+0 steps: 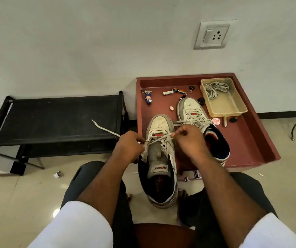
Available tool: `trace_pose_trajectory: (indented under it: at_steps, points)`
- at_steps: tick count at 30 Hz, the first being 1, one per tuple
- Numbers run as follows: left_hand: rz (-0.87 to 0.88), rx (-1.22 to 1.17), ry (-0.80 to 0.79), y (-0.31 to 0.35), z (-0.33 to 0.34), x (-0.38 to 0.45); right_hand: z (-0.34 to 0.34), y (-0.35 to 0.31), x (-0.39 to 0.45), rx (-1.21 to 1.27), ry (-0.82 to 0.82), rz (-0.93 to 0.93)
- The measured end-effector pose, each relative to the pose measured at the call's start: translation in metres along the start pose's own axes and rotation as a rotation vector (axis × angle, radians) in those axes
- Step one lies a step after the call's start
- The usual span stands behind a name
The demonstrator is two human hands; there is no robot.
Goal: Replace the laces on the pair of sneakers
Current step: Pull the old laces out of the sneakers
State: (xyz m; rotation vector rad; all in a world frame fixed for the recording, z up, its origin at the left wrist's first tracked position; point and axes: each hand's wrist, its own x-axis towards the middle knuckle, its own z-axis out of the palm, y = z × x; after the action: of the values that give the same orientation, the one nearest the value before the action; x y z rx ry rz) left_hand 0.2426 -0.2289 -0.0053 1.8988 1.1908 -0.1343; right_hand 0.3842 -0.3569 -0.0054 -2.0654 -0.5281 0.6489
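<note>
both hands pinch the lace [161, 138] over the near sneaker [161, 158]: the left hand [128, 147] has its fingers curled round one run at the sneaker's left eyelets, and the right hand [190, 140] pinches the other run just off the right eyelets. held this way, each side can be drawn evenly through the holes, so the step in hand looks like threading or tightening the lower rows. one free end trails left, its tip lying over the black rack [57, 120]; the other runs right toward the second sneaker [195, 115].

the near sneaker hangs over the tray's [250, 140] front left edge, heel toward the person, which brings the tongue and eyelets close to the hands. the second sneaker lies mid-tray, toe toward the wall, with a lace in its eyelets; whether that one is new i cannot tell. a tub [233, 106] in the tray's back right corner holds a bundled lace [215, 89], kept apart, probably so old and new do not mix. keys and small bits lie along the tray's back edge.
</note>
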Motion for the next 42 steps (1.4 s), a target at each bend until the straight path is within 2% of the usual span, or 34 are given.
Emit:
trace_pose_trajectory:
  at_steps: [3,7,12,20,24,31,34,37,40,42]
  points:
    - [0.031,-0.006,-0.020,0.005,0.004,0.000,0.014,-0.002,-0.007,-0.220,-0.053,-0.186]
    - [0.070,-0.033,-0.038,0.009,0.009,-0.002,0.029,-0.007,-0.007,-0.679,-0.086,-0.407]
    - [0.085,-0.042,-0.063,0.007,0.008,0.001,0.042,-0.011,-0.013,-0.821,-0.074,-0.507]
    - [0.067,-0.069,-0.082,0.009,0.006,-0.001,0.046,-0.013,-0.020,-0.818,0.059,-0.516]
    - [0.042,-0.103,-0.089,0.009,0.006,-0.002,0.046,-0.013,-0.022,-0.935,-0.024,-0.465]
    - [0.007,-0.155,-0.101,0.010,0.003,-0.003,0.044,-0.010,-0.019,-0.804,-0.080,-0.383]
    - [-0.007,-0.155,-0.087,0.011,0.005,-0.002,0.022,-0.018,-0.016,-0.550,0.015,-0.312]
    - [-0.017,-0.136,-0.090,0.013,0.005,0.000,-0.014,-0.037,-0.025,-0.364,0.184,-0.266]
    - [-0.028,-0.118,-0.097,0.015,0.005,0.001,-0.030,-0.047,-0.039,-0.331,0.339,-0.306]
    - [-0.036,-0.114,-0.100,0.016,0.004,0.000,-0.019,-0.046,-0.042,-0.459,0.313,-0.370]
